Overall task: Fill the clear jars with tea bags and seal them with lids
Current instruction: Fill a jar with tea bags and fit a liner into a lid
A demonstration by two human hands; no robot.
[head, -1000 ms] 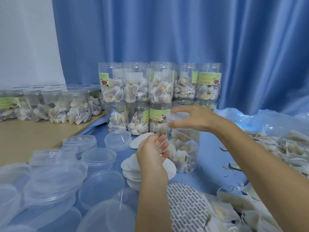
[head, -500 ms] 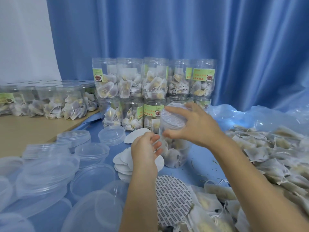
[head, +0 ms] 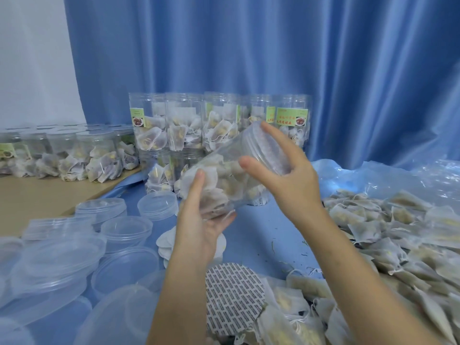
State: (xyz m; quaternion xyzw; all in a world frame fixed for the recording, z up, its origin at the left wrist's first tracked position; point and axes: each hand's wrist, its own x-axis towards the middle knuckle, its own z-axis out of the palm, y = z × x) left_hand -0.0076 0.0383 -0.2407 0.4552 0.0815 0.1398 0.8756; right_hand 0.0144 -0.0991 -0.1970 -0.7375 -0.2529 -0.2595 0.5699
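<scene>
A person tilts a clear jar [head: 231, 175] packed with tea bags above the blue work surface [head: 268, 245], its mouth angled toward one o'clock and covered by a patterned liner disc. The left hand [head: 199, 227] cups the jar's base from below, fingers curled up its wall; the right hand [head: 286, 175] spans the threaded neck, thumb on the near side and fingers reaching over the rim. The jar looks light and its thin plastic wall probably flexes under a squeeze, so the stiffer base and neck are the likely safest holds; the smooth wall could slip. Clear lids [head: 124, 227] lie stacked at nine o'clock from the jar, with a spare liner disc [head: 234, 297] at six o'clock. Loose tea bags [head: 398, 245], soft and easily torn, are heaped at four o'clock. Filled jars [head: 219, 125] stand stacked at twelve o'clock before a blue curtain [head: 273, 46].
</scene>
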